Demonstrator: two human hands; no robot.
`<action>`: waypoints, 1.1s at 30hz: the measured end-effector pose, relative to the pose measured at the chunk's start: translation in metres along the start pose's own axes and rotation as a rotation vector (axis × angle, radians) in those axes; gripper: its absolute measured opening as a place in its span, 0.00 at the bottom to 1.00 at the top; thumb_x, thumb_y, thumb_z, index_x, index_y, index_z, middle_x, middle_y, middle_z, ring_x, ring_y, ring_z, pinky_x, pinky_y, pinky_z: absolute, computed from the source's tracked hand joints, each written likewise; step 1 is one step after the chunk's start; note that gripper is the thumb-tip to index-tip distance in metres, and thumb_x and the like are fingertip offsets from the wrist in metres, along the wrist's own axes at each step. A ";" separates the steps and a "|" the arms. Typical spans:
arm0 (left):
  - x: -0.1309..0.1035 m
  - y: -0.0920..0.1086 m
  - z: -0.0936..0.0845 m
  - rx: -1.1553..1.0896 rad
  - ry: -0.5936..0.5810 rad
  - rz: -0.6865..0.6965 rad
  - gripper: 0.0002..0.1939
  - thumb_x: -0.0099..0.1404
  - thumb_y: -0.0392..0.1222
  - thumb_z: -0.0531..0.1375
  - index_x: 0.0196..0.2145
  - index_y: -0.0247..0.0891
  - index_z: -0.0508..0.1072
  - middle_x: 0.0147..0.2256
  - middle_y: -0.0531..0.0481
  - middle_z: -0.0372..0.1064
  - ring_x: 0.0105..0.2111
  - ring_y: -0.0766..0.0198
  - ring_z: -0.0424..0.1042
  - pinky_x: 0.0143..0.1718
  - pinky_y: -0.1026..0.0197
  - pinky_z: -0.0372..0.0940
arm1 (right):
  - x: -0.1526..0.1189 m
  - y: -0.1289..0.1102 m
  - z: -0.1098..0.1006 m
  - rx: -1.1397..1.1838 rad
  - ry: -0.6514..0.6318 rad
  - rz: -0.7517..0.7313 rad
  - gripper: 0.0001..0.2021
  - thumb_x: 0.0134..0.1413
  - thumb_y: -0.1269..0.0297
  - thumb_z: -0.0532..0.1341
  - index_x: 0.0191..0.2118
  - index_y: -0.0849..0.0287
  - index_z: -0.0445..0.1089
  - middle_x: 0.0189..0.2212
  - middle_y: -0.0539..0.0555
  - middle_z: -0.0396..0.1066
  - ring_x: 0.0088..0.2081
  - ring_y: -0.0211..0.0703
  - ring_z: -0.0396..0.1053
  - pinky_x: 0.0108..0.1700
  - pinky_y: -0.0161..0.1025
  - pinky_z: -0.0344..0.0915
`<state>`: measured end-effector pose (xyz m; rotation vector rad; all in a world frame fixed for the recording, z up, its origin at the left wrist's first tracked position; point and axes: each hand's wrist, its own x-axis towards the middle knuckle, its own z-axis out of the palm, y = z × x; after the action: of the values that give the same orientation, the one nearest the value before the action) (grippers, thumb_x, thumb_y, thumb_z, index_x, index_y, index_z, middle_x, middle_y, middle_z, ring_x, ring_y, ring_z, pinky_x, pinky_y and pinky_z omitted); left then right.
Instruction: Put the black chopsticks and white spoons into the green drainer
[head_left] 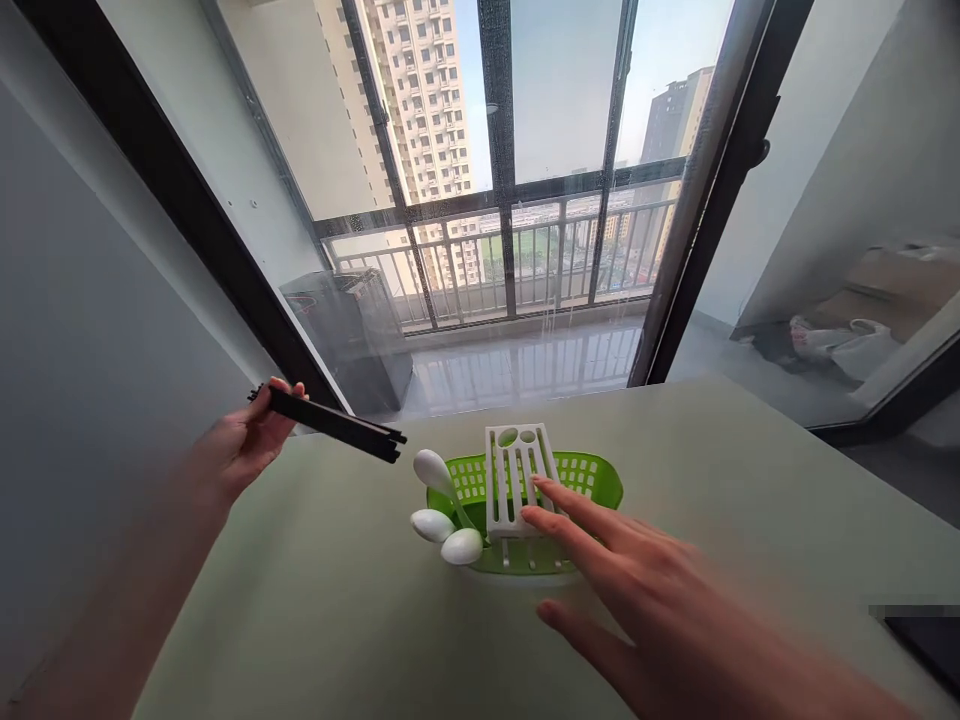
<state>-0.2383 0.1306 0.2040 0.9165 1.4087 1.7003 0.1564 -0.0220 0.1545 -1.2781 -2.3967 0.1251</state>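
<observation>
My left hand (251,445) is raised at the left, its fingers closed round one end of a bundle of slim black sticks (334,420). The free ends point right, toward the spoons. My right hand (630,560) has its fingers spread over a white slotted rack (517,480) with two round holes. Two fingertips overlap the rack's right side; whether they touch it I cannot tell. The rack lies across a green basket (600,487) with a pierced back wall. Three white spoons (461,546) lean out of the basket's left end, bowls outward.
The basket stands on a pale green table (337,610). A dark flat object (926,640) lies at the table's right edge. Behind are a framed glass door, a dark box-shaped unit (352,330) at the left and bags (855,345) on the floor at the right.
</observation>
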 end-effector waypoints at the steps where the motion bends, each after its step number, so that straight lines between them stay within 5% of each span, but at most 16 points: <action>1: -0.002 -0.004 -0.012 -0.025 0.046 -0.082 0.17 0.76 0.31 0.48 0.31 0.38 0.71 0.26 0.55 0.73 0.39 0.67 0.77 0.61 0.55 0.71 | 0.000 0.000 0.000 0.000 0.002 -0.001 0.24 0.57 0.64 0.65 0.60 0.57 0.72 0.64 0.62 0.65 0.57 0.59 0.74 0.51 0.52 0.78; 6: -0.031 -0.025 -0.074 0.049 0.092 -0.349 0.21 0.76 0.29 0.48 0.31 0.41 0.75 0.28 0.58 0.78 0.35 0.72 0.78 0.42 0.70 0.78 | -0.001 0.002 0.000 -0.008 0.028 -0.012 0.24 0.56 0.64 0.66 0.59 0.58 0.73 0.63 0.62 0.66 0.55 0.59 0.75 0.48 0.52 0.79; 10: -0.056 -0.037 -0.114 0.307 -0.020 -0.475 0.05 0.68 0.40 0.64 0.34 0.44 0.79 0.33 0.59 0.81 0.37 0.63 0.81 0.39 0.64 0.80 | -0.003 0.003 0.004 -0.011 0.061 -0.020 0.24 0.56 0.63 0.66 0.59 0.57 0.73 0.63 0.61 0.67 0.54 0.59 0.76 0.47 0.51 0.80; 13: -0.072 -0.041 -0.131 0.536 -0.164 -0.525 0.15 0.53 0.56 0.74 0.33 0.47 0.80 0.35 0.59 0.81 0.40 0.56 0.82 0.44 0.57 0.79 | -0.006 0.005 0.006 -0.011 0.077 -0.027 0.23 0.59 0.62 0.64 0.60 0.56 0.71 0.64 0.59 0.66 0.55 0.57 0.76 0.48 0.50 0.80; 15: -0.081 -0.042 -0.136 0.665 -0.239 -0.547 0.21 0.48 0.64 0.73 0.32 0.49 0.80 0.34 0.60 0.81 0.39 0.54 0.82 0.46 0.54 0.78 | -0.008 0.006 0.007 -0.014 0.079 -0.031 0.23 0.61 0.62 0.62 0.61 0.55 0.69 0.64 0.59 0.67 0.55 0.56 0.76 0.49 0.49 0.79; 20: -0.091 -0.051 -0.143 0.833 -0.366 -0.606 0.23 0.51 0.70 0.68 0.33 0.49 0.80 0.33 0.56 0.80 0.37 0.53 0.81 0.46 0.51 0.76 | -0.011 0.007 0.007 -0.021 0.085 -0.043 0.23 0.63 0.60 0.61 0.62 0.54 0.68 0.64 0.58 0.67 0.53 0.56 0.77 0.47 0.48 0.80; 27: -0.093 -0.068 -0.134 0.946 -0.397 -0.538 0.35 0.39 0.75 0.68 0.27 0.39 0.74 0.30 0.45 0.78 0.29 0.49 0.79 0.37 0.49 0.77 | -0.012 0.005 0.008 -0.015 0.099 -0.028 0.24 0.62 0.60 0.62 0.63 0.53 0.68 0.64 0.58 0.66 0.50 0.56 0.78 0.43 0.48 0.81; 30: -0.093 -0.070 -0.131 1.099 -0.494 -0.494 0.35 0.47 0.77 0.60 0.29 0.39 0.72 0.32 0.43 0.78 0.30 0.49 0.79 0.35 0.52 0.75 | -0.013 0.005 0.007 -0.026 0.090 -0.039 0.24 0.62 0.60 0.61 0.63 0.54 0.68 0.65 0.58 0.66 0.50 0.56 0.78 0.42 0.48 0.81; 33: -0.091 -0.074 -0.134 1.390 -0.563 -0.301 0.28 0.57 0.70 0.52 0.27 0.41 0.70 0.32 0.43 0.78 0.34 0.48 0.78 0.36 0.54 0.72 | -0.014 0.005 0.005 -0.034 0.082 -0.048 0.23 0.63 0.59 0.61 0.62 0.54 0.68 0.65 0.57 0.66 0.51 0.56 0.78 0.43 0.48 0.81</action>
<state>-0.3052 -0.0013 0.1052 1.5679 2.0671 -0.0227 0.1656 -0.0298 0.1442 -1.2152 -2.3671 0.0171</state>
